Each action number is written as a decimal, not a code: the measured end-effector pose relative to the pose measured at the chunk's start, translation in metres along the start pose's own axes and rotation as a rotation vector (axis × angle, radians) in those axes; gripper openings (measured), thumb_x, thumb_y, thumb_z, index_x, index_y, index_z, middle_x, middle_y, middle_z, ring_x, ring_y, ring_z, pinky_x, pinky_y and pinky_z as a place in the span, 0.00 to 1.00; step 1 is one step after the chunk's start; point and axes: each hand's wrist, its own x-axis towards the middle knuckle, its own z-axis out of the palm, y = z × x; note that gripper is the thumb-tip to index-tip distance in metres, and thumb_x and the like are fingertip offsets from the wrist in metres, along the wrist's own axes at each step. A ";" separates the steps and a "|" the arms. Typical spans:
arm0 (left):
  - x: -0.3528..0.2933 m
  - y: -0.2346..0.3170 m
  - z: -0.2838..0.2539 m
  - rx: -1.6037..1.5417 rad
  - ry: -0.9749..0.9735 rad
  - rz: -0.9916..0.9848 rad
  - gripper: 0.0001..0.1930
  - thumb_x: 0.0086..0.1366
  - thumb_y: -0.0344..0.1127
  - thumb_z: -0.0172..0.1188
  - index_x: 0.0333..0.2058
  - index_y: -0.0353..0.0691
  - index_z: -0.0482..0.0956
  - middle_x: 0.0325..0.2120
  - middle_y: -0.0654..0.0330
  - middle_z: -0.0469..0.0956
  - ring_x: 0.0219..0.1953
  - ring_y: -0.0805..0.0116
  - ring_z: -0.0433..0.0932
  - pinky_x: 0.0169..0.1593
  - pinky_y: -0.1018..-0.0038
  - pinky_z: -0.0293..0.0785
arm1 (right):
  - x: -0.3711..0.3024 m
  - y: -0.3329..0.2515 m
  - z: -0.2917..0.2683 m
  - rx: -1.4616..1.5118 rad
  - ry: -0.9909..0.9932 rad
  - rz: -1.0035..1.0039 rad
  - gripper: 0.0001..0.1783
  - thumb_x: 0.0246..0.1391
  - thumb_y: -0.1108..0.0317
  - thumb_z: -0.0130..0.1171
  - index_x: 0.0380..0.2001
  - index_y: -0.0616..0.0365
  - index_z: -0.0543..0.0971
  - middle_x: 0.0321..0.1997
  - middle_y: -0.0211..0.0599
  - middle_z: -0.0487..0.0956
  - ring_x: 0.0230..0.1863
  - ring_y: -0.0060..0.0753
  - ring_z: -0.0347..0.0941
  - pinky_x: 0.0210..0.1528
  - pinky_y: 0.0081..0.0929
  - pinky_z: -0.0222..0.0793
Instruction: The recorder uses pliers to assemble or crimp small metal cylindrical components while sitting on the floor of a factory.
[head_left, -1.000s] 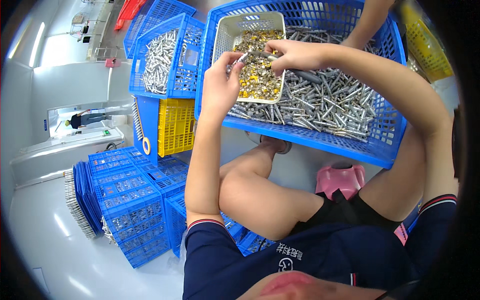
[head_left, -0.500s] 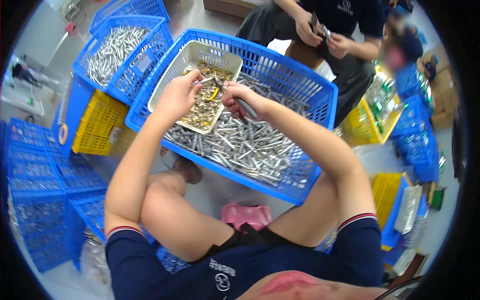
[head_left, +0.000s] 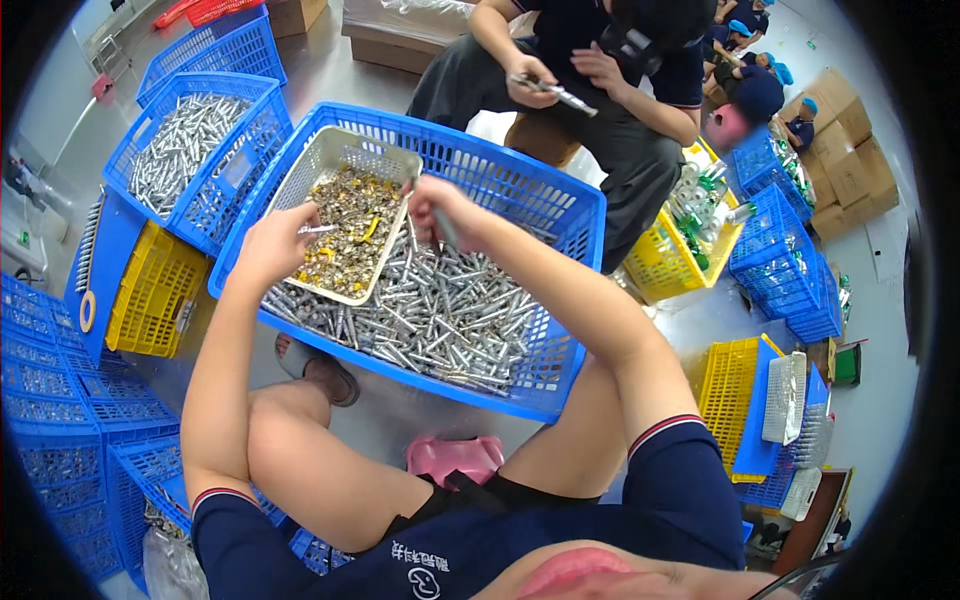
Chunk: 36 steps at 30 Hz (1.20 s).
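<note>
My left hand (head_left: 272, 244) pinches a small silver tube-like piece (head_left: 318, 229) over the near left side of a cream basket (head_left: 392, 160). In that basket lie many small brass and silver bits (head_left: 345, 205), with a yellow strip (head_left: 369, 230) among them. My right hand (head_left: 452, 206), slightly blurred, closes round grey-handled pliers (head_left: 446, 232) just past the basket's right rim; their jaws are hard to make out. The basket rests inside a large blue crate (head_left: 560, 195), on a heap of slim silver metal tubes (head_left: 430, 320).
Across the crate a co-worker's hand (head_left: 530, 85) holds a silver tool. A blue crate of silver parts (head_left: 185, 150) stands left above a yellow crate (head_left: 150, 300). At right are a yellow bin (head_left: 690, 260) and stacked blue crates (head_left: 775, 240). A pink stool (head_left: 455, 462) sits between my legs.
My hands have drawn apart: the left has moved off the pliers' jaws with the silver piece, while the right keeps the pliers. The whole view has shifted. The co-worker's hands have separated.
</note>
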 end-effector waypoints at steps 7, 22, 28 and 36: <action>-0.003 0.011 0.012 -0.138 0.017 -0.087 0.09 0.66 0.36 0.56 0.43 0.44 0.75 0.30 0.43 0.80 0.36 0.39 0.78 0.38 0.52 0.71 | 0.001 -0.013 -0.012 0.107 -0.071 0.019 0.15 0.52 0.66 0.52 0.43 0.49 0.64 0.21 0.19 0.63 0.19 0.14 0.56 0.24 0.21 0.56; 0.010 0.034 0.016 -0.308 0.175 -0.003 0.08 0.68 0.31 0.53 0.44 0.36 0.73 0.29 0.50 0.83 0.33 0.50 0.83 0.37 0.62 0.76 | 0.011 -0.005 0.031 0.034 -0.218 0.021 0.16 0.51 0.55 0.55 0.40 0.51 0.71 0.24 0.17 0.62 0.22 0.17 0.55 0.27 0.22 0.52; 0.007 0.024 0.024 -0.389 0.097 -0.155 0.11 0.73 0.34 0.47 0.46 0.34 0.74 0.27 0.56 0.83 0.26 0.67 0.80 0.33 0.69 0.74 | 0.016 0.009 0.031 -1.018 0.274 -0.594 0.31 0.43 0.53 0.61 0.45 0.67 0.73 0.32 0.53 0.80 0.33 0.46 0.79 0.37 0.38 0.73; 0.010 -0.004 0.022 -0.403 0.047 -0.289 0.16 0.74 0.41 0.45 0.45 0.33 0.75 0.26 0.56 0.82 0.30 0.66 0.79 0.38 0.68 0.74 | 0.000 -0.010 0.037 -1.056 0.317 -0.689 0.13 0.49 0.66 0.57 0.32 0.66 0.78 0.27 0.54 0.79 0.35 0.55 0.79 0.40 0.45 0.74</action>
